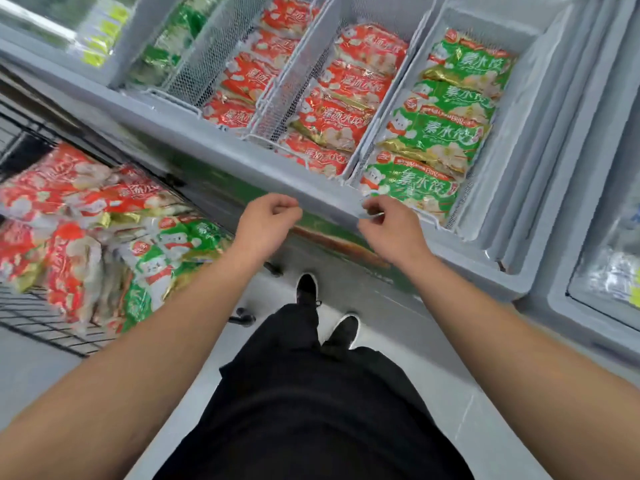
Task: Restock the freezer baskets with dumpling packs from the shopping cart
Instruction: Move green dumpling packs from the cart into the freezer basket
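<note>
Baskets ahead mostly stocked — cart beside left hand holds many packs. Left hand and right hand loosely curled, empty.

Black shoes on grey floor; black trousers.

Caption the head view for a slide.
Both empty hands, left hand and right hand, hover between cart packs and stocked freezer baskets.

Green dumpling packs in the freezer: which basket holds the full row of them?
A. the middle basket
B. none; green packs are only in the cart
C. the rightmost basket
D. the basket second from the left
C: the green dumpling packs fill the rightmost basket; the two baskets left of it hold red packs.
</note>
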### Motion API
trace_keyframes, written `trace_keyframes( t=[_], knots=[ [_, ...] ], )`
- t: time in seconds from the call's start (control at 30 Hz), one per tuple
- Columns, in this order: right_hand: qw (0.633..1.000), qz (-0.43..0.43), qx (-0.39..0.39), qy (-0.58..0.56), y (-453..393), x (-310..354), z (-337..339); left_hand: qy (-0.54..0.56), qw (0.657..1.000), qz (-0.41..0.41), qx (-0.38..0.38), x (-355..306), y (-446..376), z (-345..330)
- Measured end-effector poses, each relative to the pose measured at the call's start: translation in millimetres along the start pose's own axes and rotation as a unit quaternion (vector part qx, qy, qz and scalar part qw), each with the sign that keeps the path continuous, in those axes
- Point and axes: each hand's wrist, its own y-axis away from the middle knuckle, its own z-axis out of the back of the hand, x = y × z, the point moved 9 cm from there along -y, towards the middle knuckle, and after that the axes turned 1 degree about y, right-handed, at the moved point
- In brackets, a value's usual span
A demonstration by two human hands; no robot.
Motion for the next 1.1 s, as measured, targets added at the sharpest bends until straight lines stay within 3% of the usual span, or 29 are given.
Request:
trace_keyframes(
  t=[0.3, 0.43, 0.7, 0.93, 1.1],
  knots=[
    [0.992, 0.054, 0.093, 0.06, 25, 49, -107, 0.042, 0.995, 0.082, -0.038, 105, 39, 67],
    [0.983, 0.08, 0.145, 0.084, 29, 82, -173, 0.077, 0.984, 0.129, -0.092, 160, 49, 117],
    [0.971, 0.053, 0.186, 0.14, 23, 120, -267, 0.122, 0.959, 0.213, -0.139, 254, 41, 189],
    [0.97, 0.006, 0.181, 0.161, 10, 131, -309, 0.171, 0.949, 0.245, -0.101, 268, -40, 199],
    [0.973, -0.027, 0.168, 0.157, 0, 125, -317, 0.044, 0.966, 0.245, -0.073, 261, -81, 192]
  ],
)
